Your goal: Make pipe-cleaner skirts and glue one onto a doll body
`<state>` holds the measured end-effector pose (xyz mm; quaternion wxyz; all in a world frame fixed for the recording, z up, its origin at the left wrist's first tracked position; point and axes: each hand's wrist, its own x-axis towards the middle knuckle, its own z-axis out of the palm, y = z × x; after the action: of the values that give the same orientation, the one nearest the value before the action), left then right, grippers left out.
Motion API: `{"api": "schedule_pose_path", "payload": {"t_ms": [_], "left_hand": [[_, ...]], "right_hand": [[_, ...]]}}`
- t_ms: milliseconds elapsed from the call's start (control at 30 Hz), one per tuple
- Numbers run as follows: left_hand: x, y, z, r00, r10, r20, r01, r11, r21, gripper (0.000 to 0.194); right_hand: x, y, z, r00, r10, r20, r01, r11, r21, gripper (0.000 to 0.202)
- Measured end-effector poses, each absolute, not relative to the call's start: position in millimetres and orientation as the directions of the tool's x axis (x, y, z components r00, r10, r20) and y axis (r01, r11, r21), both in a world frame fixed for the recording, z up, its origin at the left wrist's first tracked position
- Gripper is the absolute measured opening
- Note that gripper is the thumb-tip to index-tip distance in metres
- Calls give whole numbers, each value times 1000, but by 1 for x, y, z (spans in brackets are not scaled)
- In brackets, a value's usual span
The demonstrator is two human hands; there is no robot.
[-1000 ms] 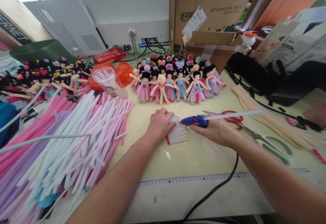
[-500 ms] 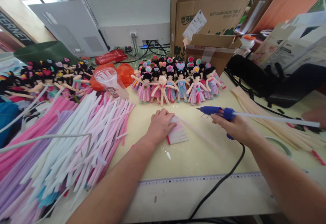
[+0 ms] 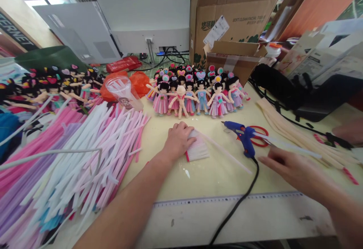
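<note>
My left hand (image 3: 179, 137) lies closed over the upper left end of a flat row of white and pale pink pipe cleaners (image 3: 198, 149), pressing it to the table. One loose pale strip (image 3: 229, 151) trails from the row to the right. A blue glue gun (image 3: 244, 137) rests on the table with a clear glue stick in its back. Just right of it, my right hand (image 3: 289, 167), slightly blurred, grips red-handled scissors (image 3: 262, 131) near their metal part. The scissors' handle loops point left, behind the gun; the fingertips are partly hidden.
Several small dolls (image 3: 202, 97) stand at the back before a cardboard box (image 3: 235, 18). Many pipe cleaners (image 3: 82, 158) are heaped left, near a plastic cup (image 3: 120, 90). Beige strips (image 3: 286, 128) lie right. The gun's black cord (image 3: 236, 207) crosses a ruler (image 3: 204, 200). Another person's hand (image 3: 347, 130) shows far right.
My right hand has let go of the glue gun, which now lies on the table, and has moved right and down. The red-handled scissors have come into view. My left hand stays put.
</note>
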<state>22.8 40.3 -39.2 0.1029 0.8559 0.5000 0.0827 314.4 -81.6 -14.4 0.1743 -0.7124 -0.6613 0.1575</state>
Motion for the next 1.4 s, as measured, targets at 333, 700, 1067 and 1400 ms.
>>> {"api": "schedule_pose_path", "payload": {"t_ms": [333, 700, 1067, 1400], "left_hand": [[23, 40, -39, 492, 869, 49, 841, -489, 232, 35], [24, 40, -36, 491, 871, 20, 848, -483, 217, 33], [23, 40, -38, 489, 871, 32, 842, -482, 243, 33], [23, 41, -41, 494, 868, 52, 843, -493, 216, 35]], "right_hand": [[208, -42, 9, -316, 945, 83, 905, 326, -273, 27], [203, -12, -12, -243, 963, -112, 957, 220, -190, 35], [187, -16, -3, -242, 954, -175, 958, 207, -199, 35], [191, -18, -17, -266, 956, -119, 941, 231, -247, 34]]}}
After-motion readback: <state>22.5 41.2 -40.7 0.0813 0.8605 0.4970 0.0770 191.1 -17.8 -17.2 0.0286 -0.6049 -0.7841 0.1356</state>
